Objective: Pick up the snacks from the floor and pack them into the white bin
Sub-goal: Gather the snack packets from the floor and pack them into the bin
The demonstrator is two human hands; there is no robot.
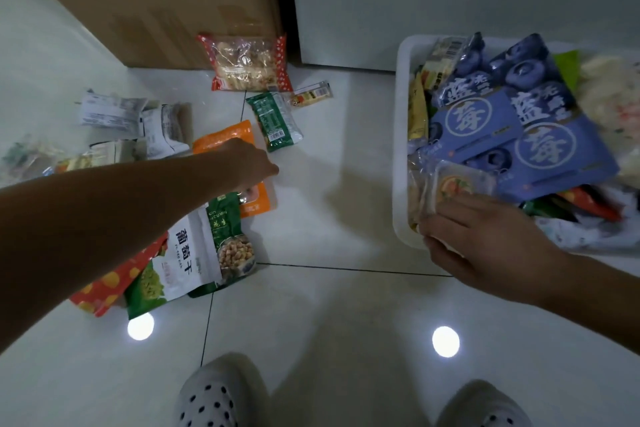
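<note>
Left hand (251, 163), grip hidden, above the orange pouch (225, 137) on the floor (329, 218); right hand (491, 243), fingers (446, 227) flat, presses a clear packet (453, 185) beneath them into the overfull white bin (401, 149), whence it may spill.

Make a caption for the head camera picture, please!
Left hand over an orange packet on the floor, right hand touching a clear packet in the white bin.

Two blueberry packs (479, 125) lay beyond the right fingers (450, 218); one orange pouch (225, 137) under the left fingers (266, 170); two dotted slippers (214, 392) behind both.
</note>
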